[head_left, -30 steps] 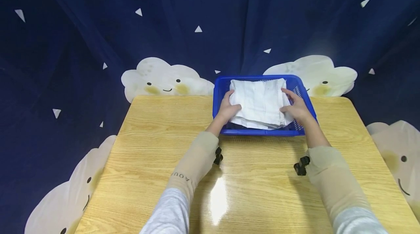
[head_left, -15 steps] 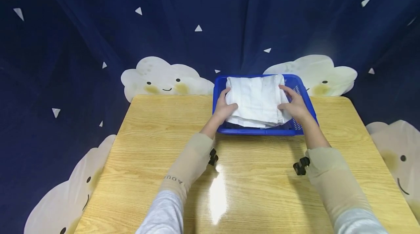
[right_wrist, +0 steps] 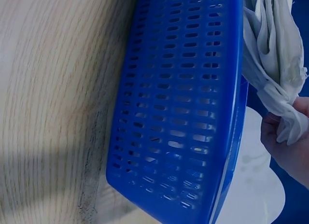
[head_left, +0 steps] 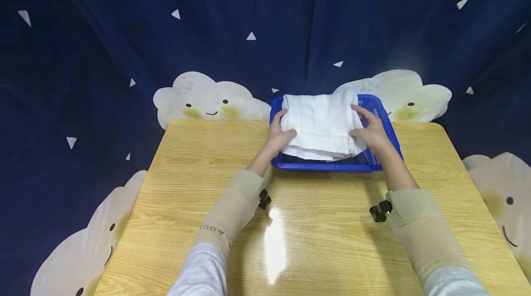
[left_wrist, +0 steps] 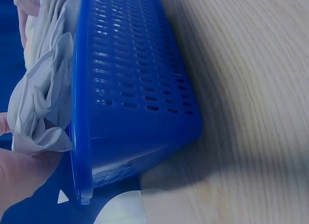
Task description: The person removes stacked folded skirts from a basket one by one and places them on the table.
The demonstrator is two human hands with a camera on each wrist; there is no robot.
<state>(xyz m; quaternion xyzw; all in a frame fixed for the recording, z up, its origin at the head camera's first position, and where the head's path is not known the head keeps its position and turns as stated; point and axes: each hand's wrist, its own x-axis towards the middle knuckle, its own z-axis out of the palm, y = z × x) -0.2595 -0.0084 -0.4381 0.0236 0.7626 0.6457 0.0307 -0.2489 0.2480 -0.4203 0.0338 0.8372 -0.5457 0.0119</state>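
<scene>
A folded white cloth (head_left: 319, 123) in several layers lies over the blue plastic basket (head_left: 323, 167). My left hand (head_left: 279, 137) grips its left edge, thumb on top and fingers curled round the side. On the opposite edge my right hand (head_left: 372, 133) pinches the cloth between thumb and fingers. In the left wrist view the gathered cloth (left_wrist: 41, 98) bulges at the level of the basket rim. The right wrist view has the bunched cloth end (right_wrist: 285, 108) in the fingers, just above the rim. Fingers under the cloth are hidden.
The basket, with slotted walls (right_wrist: 169, 89), stands at the far edge of a wooden table (head_left: 207, 180). Behind hangs a dark blue curtain (head_left: 232, 19) with white triangles and cloud faces. Black wrist cameras (head_left: 380, 211) sit on both forearms.
Both hands have shifted the cloth left and slightly upward in the head view, the left hand moving further than the right. More of the basket's right interior shows. The basket stays in place.
</scene>
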